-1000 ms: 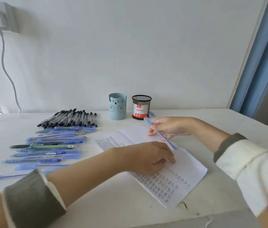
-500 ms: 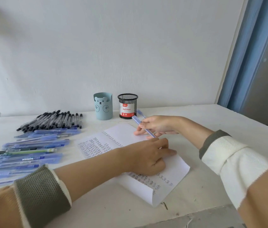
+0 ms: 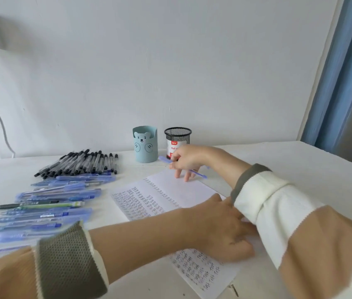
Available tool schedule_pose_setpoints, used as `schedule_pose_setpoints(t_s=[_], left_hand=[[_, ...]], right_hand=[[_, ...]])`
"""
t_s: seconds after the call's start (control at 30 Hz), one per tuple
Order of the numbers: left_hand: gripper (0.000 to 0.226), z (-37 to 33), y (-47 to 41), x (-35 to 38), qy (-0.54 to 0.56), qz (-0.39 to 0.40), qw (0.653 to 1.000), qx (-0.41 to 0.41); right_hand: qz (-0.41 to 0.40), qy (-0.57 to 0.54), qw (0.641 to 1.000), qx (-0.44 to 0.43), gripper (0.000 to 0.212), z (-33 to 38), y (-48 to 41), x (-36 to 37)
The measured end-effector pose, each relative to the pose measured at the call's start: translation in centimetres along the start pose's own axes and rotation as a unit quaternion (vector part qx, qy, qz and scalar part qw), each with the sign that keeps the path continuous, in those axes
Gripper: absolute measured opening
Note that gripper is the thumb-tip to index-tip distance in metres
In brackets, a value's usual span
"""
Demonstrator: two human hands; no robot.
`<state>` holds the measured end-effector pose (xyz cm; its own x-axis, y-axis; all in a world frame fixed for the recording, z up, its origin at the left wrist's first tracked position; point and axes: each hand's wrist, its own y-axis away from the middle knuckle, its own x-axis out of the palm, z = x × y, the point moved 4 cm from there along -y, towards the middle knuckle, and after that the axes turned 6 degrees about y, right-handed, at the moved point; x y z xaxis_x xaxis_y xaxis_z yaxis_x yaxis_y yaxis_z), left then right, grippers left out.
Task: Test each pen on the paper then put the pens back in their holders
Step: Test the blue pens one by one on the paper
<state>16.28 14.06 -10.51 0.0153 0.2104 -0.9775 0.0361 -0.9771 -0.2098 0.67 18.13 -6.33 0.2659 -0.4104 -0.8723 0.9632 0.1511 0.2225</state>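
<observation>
A: Grip of the right hand [image 3: 187,158]?
B: Closed on a lavender pen [image 3: 197,173], pinched at mid-barrel, spare fingers splayed toward the paper [image 3: 170,186]. The pen lies near level, its long axis slanting towards the holders.
A: Target?
B: The black mesh holder [image 3: 178,134] is just behind that hand, with the bear holder [image 3: 144,147] beside it. The left hand [image 3: 220,229] lies flat on the paper, farther off. The pen likely needs upending first.

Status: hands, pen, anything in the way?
Right hand holds blue pen in front of mesh holder. Left hand presses paper. Nothing blocks the holder.
</observation>
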Motion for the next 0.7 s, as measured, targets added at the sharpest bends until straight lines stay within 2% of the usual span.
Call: schedule_pose_setpoints(t_s=[0.1, 0.17, 0.27, 0.37, 0.47, 0.53, 0.63, 0.7], left_hand=[[0.036, -0.8, 0.9, -0.6, 0.009, -0.011, 1.000, 0.006], [0.029, 0.2, 2.5, -1.4, 0.094, -0.007, 0.995, 0.012], [0.029, 3.1, 5.5, -2.9, 0.186, -0.036, 0.982, -0.019], [0.026, 7.9, 8.7, -3.7, 0.131, -0.096, 0.975, -0.153], [0.023, 12.3, 11.9, -4.3, 0.033, -0.109, 0.933, -0.340], [0.030, 13.8, 13.4, -3.8, 0.007, -0.078, 0.903, -0.423], [0.052, 14.2, 14.6, -2.2, 0.055, -0.006, 0.889, -0.455], [0.061, 14.3, 15.3, -1.5, 0.065, 0.060, 0.882, -0.462]], right_hand=[[0.008, -0.057, 0.997, -0.051, 0.022, 1.2, -2.0, 1.2], [0.009, -0.100, 0.993, -0.066, 0.026, 1.3, -2.9, 2.4], [-0.048, -0.110, 0.990, -0.069, 0.024, 0.8, -4.0, 3.8], [-0.123, -0.026, 0.988, -0.093, 0.030, 0.8, -4.8, 4.1], [-0.197, 0.054, 0.976, -0.081, 0.033, 1.0, -4.5, 4.4], [-0.256, 0.062, 0.961, -0.084, 0.031, 1.0, -3.9, 4.9], [-0.294, -0.041, 0.948, -0.115, 0.020, 0.4, -3.3, 5.0], [-0.322, -0.066, 0.936, -0.127, 0.024, 0.1, -2.9, 4.7]])
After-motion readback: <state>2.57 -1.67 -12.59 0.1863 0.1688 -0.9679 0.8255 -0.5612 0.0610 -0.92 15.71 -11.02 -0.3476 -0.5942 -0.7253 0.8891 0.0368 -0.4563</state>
